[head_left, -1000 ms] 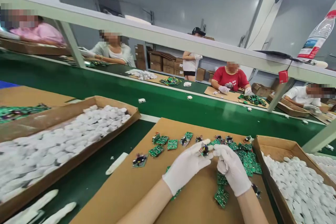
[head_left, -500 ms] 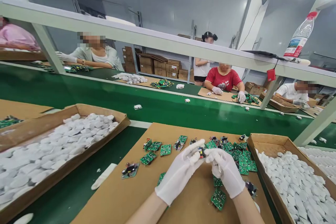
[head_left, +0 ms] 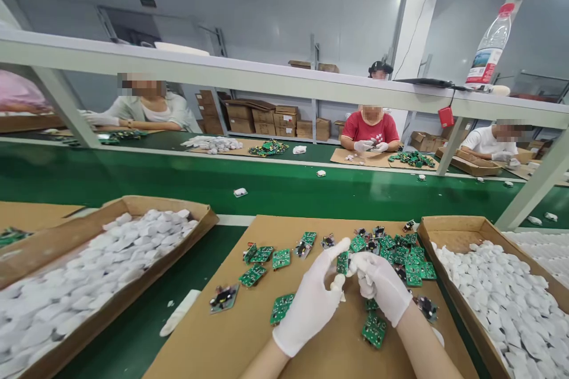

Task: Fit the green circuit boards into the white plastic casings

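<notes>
A small green circuit board [head_left: 342,263] is held up between the index finger and thumb of my left hand [head_left: 313,299], its green side facing me. My right hand [head_left: 381,284] is closed at the board's right edge, fingertips pinched on it. Both hands wear white gloves. Beneath them lies a sheet of brown cardboard [head_left: 231,337]. A pile of circuit boards [head_left: 406,257] is just behind my right hand. One loose board [head_left: 281,308] lies left of my left wrist, and another board [head_left: 374,329] lies below my right hand.
Cardboard trays of white casings stand on the left [head_left: 208,219] and right [head_left: 466,228]. Beyond is a green conveyor belt [head_left: 284,195] carrying a few white pieces. Co-workers sit across it. A shelf rail [head_left: 267,74] crosses above, with a water bottle [head_left: 489,50] on it.
The board between my hands has turned from its component side to its green side. My left index finger and thumb are wider apart. The camera view has levelled and shifted.
</notes>
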Demonstrator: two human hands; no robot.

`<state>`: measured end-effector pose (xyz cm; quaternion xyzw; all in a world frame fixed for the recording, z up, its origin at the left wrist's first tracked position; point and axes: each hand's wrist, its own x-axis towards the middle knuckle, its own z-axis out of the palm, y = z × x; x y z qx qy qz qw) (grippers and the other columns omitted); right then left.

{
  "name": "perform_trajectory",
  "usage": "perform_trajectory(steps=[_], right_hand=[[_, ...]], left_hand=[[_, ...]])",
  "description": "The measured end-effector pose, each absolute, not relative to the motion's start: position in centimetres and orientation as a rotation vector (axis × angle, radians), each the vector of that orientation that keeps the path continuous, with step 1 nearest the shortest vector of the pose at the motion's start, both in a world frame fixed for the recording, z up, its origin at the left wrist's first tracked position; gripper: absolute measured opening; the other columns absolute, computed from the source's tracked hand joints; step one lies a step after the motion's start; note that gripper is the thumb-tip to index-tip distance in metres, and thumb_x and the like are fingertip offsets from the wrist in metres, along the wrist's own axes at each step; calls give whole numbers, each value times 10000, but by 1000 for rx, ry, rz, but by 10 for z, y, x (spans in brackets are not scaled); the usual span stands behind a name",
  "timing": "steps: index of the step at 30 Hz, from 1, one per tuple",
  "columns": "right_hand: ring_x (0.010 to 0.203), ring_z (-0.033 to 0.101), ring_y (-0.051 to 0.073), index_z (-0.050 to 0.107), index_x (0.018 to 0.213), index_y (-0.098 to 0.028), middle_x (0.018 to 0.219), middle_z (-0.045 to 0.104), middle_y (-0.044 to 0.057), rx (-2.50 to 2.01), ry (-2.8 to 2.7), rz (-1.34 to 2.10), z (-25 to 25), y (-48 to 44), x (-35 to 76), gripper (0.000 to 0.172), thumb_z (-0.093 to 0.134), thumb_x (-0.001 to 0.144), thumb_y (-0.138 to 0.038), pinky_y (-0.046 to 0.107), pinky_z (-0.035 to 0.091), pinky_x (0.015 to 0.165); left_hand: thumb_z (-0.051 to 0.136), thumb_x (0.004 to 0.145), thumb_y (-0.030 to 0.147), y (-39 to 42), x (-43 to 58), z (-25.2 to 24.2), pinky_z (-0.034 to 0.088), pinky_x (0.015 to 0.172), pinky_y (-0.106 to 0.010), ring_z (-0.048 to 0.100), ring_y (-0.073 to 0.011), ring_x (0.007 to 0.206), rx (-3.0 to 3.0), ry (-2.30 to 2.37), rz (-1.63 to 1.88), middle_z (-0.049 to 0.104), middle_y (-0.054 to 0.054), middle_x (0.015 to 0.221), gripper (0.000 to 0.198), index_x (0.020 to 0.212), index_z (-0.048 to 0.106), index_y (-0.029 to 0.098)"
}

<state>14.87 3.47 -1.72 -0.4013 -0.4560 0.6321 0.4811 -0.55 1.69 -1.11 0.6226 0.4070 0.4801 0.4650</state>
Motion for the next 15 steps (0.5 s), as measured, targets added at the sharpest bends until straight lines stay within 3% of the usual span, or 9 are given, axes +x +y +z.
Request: perform_trajectory(steps=[4,7,11,15], right_hand=[[317,293,34,640,735,-152,385,400,-102,-1031,-1151,1441,-18,33,148,409,768,681,-536,186,194,343],[332,355,35,674,865,-143,528,585,-46,-1057,-1167,1381,-13,32,148,434,790,647,-501,187,236,339],[342,359,22,655,1000,-156,776,713,35,-1081,-1135,1303,-8,32,149,489,766,663,-493,190,245,330],[322,337,36,666,918,-152,545,599,-36,-1026,-1133,1278,-12,33,148,433,733,703,-522,189,242,321]], left_hand=[[599,803,286,20,-5,-9,577,564,-253,588,-296,1182,1447,1001,1227,533,-118,1386,400,1199,616,239],[609,809,344,21,-4,-6,544,537,-235,560,-305,1205,1432,1083,1305,556,-124,1350,303,1077,659,211],[653,790,368,21,-3,-3,538,575,-223,517,-302,1275,1278,1063,1345,511,-106,1442,411,1174,627,224],[718,752,368,20,-2,-1,544,714,-232,538,-278,1259,1178,1004,1299,590,-100,1379,541,1260,614,211]])
